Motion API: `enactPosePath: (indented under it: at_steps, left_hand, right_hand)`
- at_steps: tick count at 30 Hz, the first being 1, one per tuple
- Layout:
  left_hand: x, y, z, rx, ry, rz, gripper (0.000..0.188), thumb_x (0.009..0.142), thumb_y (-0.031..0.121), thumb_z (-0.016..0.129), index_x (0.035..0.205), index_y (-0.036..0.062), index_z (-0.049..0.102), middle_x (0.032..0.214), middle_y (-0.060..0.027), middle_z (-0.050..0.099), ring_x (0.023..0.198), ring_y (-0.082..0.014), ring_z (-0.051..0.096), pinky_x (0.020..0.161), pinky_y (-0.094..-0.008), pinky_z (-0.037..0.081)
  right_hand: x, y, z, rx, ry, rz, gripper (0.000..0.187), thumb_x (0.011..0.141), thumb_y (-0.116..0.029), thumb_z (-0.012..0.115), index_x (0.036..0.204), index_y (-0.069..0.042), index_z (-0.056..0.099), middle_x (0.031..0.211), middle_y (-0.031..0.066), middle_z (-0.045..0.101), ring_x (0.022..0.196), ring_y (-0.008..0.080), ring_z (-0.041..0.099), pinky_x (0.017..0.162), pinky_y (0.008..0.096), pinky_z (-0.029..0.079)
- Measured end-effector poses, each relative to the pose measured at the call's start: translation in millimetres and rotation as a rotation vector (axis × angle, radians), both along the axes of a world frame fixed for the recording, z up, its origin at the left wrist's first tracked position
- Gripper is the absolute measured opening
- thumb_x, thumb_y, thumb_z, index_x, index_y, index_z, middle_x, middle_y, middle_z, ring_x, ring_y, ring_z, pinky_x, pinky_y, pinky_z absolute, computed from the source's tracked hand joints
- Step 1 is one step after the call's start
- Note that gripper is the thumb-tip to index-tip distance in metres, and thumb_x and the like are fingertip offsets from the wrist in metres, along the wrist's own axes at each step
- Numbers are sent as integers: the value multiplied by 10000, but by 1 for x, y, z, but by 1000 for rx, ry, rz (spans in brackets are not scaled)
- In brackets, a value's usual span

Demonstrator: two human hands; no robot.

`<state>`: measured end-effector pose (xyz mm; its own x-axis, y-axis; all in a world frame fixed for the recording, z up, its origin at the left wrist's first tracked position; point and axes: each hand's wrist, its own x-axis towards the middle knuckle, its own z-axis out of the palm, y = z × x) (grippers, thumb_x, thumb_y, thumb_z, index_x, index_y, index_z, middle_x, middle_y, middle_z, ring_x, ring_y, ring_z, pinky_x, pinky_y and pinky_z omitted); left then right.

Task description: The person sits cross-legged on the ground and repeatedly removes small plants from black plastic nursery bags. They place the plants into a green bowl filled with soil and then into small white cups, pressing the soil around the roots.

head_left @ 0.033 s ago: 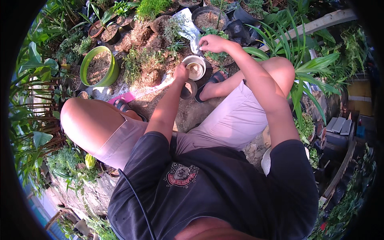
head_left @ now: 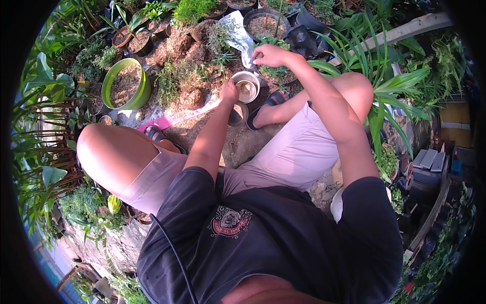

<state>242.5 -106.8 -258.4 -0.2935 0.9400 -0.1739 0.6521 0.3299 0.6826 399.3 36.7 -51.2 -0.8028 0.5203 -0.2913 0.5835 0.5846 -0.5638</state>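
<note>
Garden ground: bare soil, potted plants around.

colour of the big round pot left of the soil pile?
Lime green pot, filled with brownish material; head view.

One package noted: a crumpled clear plastic bag among the pots at the top, just left of the right hand. No labels, signs, screens.

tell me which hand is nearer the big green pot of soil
Left. The left hand holds the rim of the small white pot, with the soil mound between it and the green pot. The right hand is farther off, beyond the white pot, by the plastic bag.
</note>
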Motion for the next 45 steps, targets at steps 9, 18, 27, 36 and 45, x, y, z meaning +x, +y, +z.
enactPosePath:
  at_steps: [9,18,27,36,45]
  left_hand:
    - [-66,22,25,105,-717,117,236,898,82,590,1114,-5,629,965,-117,706,857,-189,670,769,-318,518]
    - [-90,33,111,217,-1007,55,222,945,113,585,1132,1,631,973,-58,683,828,-119,638,740,-258,511]
    - [-111,12,171,25,-1135,-49,559,953,438,565,1385,96,471,1268,-43,574,1120,-166,557,919,-359,477]
    - [-157,-3,156,-184,-543,-80,923,735,438,790,1411,-38,380,1334,-221,518,1146,-271,572,953,-388,468]
    - [-190,-70,87,-877,-272,194,602,661,560,758,1130,190,689,1241,-105,632,996,-259,631,869,-423,498]
  right_hand:
    - [-23,5,-19,16,-34,15,450,815,-254,737,1155,9,605,984,148,685,893,251,659,783,358,509]
    - [-48,-40,-28,13,215,-2,1149,572,-429,901,1430,24,286,1368,254,466,1276,352,480,1077,400,392]
    - [-73,-48,4,-107,212,-106,985,583,-336,893,1347,14,378,1270,206,545,1204,299,539,1042,387,419]
    - [-126,-67,-52,-156,53,-86,1121,482,-477,923,1314,93,432,1231,244,586,1126,320,601,963,365,481]
    - [-143,-172,-140,-241,-265,-34,1119,547,-499,877,1476,-162,354,1518,199,309,1371,386,361,1092,439,383]
